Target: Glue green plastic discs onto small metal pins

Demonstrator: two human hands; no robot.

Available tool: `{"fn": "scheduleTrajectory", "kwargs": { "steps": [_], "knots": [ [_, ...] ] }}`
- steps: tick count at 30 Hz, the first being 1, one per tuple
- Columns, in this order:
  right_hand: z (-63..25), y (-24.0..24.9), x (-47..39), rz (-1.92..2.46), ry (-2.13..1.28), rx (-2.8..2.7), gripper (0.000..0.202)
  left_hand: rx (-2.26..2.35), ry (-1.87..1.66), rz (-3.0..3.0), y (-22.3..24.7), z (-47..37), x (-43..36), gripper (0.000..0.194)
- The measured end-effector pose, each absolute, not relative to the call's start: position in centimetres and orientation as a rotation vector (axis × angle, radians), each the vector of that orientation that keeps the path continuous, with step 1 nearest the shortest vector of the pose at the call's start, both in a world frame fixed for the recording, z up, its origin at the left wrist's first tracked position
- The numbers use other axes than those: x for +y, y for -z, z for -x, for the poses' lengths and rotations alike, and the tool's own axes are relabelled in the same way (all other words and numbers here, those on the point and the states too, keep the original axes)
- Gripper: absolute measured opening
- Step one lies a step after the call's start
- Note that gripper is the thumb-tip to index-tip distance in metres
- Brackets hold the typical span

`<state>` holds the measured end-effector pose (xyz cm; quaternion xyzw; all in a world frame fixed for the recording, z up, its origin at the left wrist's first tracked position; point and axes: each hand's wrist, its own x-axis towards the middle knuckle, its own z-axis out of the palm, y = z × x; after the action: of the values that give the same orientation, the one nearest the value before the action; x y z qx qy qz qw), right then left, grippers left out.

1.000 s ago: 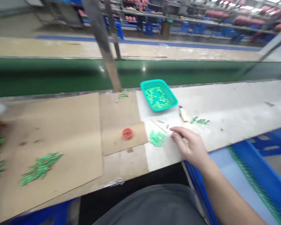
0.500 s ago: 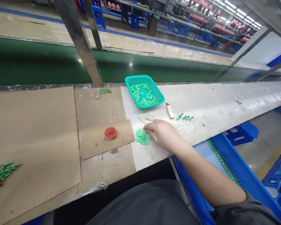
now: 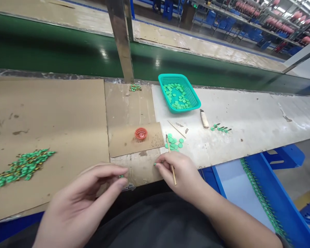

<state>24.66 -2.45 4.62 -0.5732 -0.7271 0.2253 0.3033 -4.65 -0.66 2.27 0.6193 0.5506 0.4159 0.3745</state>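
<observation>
Left of the red cup [image 3: 141,133], the cardboard sheet [image 3: 67,120] is spread flat. Beyond and right of the cup, the green basket [image 3: 181,110] is placed, part-filled with discs; judged light and springy, best taken by opposite rims. On the near left of the cup, the left hand [image 3: 74,203] is held with thumb and forefinger closed on a small green piece [image 3: 121,176]. On the near right, a brush [image 3: 173,175] is gripped across the right hand [image 3: 182,170], and a green bit [image 3: 155,164] is pinched at its fingertips. Well left of the cup, stemmed green pieces [image 3: 28,167] are heaped; stems may be snagged, so single pieces are best lifted by the head. The brush is judged light and stiff, its tip soft; it is best held by the wooden shaft. The cup, holding what is taken for liquid, would be easily tipped; low pinching at the sides is advised. Just right of it, loose green discs [image 3: 172,140] are clustered, thin and perhaps slippery; they are best picked up by the edge.
</observation>
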Motion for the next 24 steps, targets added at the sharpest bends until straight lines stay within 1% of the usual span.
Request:
{"fn": "scheduleTrajectory", "kwargs": {
  "steps": [3, 5, 8, 10, 13, 16, 19, 24],
  "knots": [
    [-24.0, -3.1, -2.9, 1.518, -0.387, -1.922, 0.017, 1.259, -0.997, -1.555, -1.9, 3.7, -0.9, 0.039],
    [-24.5, -3.0, -2.9, 1.494, -0.319, -1.942, 0.022, 1.221, -0.984, -1.602, -1.8, 3.6, -0.8, 0.033],
    [-25.3, -3.4, -2.7, 1.466, -0.344, -2.071, 0.025, 1.201, -0.970, -1.724, -1.8, 3.8, -0.6, 0.017],
    [-25.4, -3.5, -2.5, 1.481, -0.382, -2.169, 0.022, 1.172, -0.975, -1.802, -2.1, 3.7, -0.5, 0.012],
    [-24.8, -3.2, -2.3, 1.547, -0.324, -2.152, 0.014, 1.110, -0.986, -1.936, -2.8, 2.8, -0.3, 0.014],
    [-24.2, -2.9, -2.4, 1.552, -0.225, -2.030, 0.022, 1.014, -0.996, -2.077, -3.5, 1.6, -0.1, 0.020],
    [-24.1, -2.9, -2.4, 1.499, -0.251, -2.044, 0.018, 0.968, -0.981, -2.172, -3.5, 0.9, -0.1, 0.024],
    [-24.3, -3.2, -2.4, 1.504, -0.292, -2.051, 0.023, 0.967, -0.961, -2.321, -2.6, 0.5, -0.1, 0.026]
  ]
}}
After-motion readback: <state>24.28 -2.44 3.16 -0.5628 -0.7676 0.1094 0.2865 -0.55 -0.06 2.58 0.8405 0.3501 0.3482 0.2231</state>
